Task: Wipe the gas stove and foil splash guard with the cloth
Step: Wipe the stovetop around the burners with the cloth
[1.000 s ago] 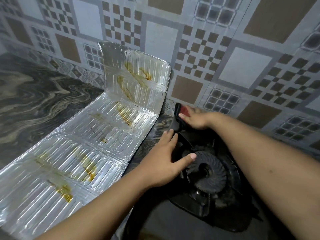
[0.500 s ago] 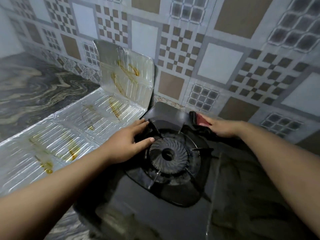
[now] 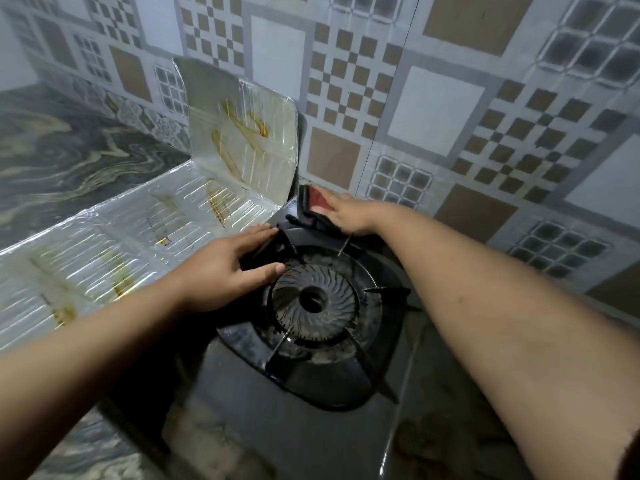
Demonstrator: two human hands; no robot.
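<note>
The black gas stove (image 3: pixel 298 420) lies in the middle of the head view, its round burner (image 3: pixel 313 301) ringed by a black pan support. My left hand (image 3: pixel 228 268) rests flat on the support's left side, fingers spread and gripping nothing. My right hand (image 3: pixel 349 214) presses a dark cloth with a red patch (image 3: pixel 311 206) onto the stove's back edge near the wall. The foil splash guard (image 3: pixel 145 237) lies to the left, mostly flat on the counter, streaked with brown grease. Its far panel (image 3: pixel 242 143) stands up against the tiles.
A patterned tile wall (image 3: pixel 450 109) runs close behind the stove. The marbled dark counter (image 3: pixel 69 157) stretches away left of the foil. More dark counter shows at the lower right.
My right hand has slid the cloth left along the stove's back edge toward the upright foil panel. My left hand stays on the pan support. The camera view has shifted slightly.
</note>
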